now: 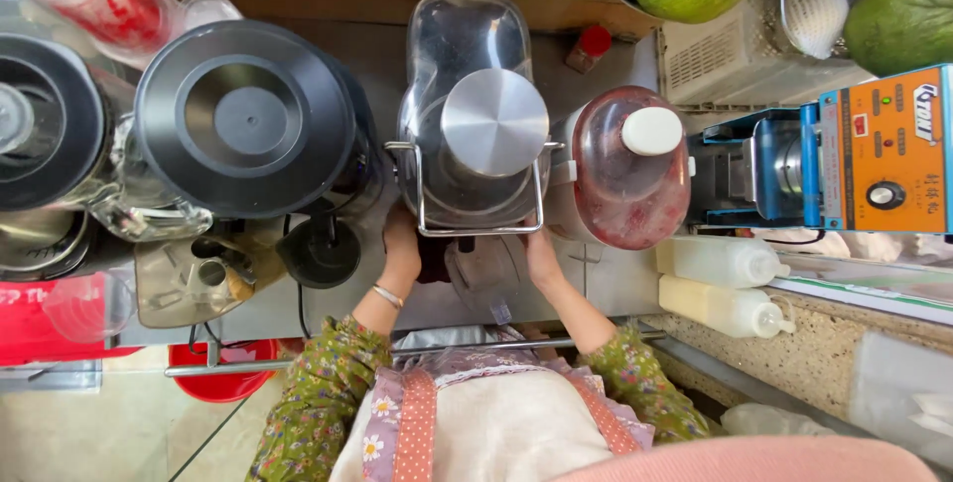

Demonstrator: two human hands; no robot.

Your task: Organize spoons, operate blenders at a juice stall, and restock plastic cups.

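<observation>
While both hands, left [401,244] and right [542,252], flank a clear cup [483,269] under the juicer [476,125]; grips hidden, cannot tell; right nearer.

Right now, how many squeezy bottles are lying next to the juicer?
2. A clear-white squeeze bottle lies on the counter right of the juicer; a yellowish squeeze bottle lies just below it. Others may be hidden.
</observation>
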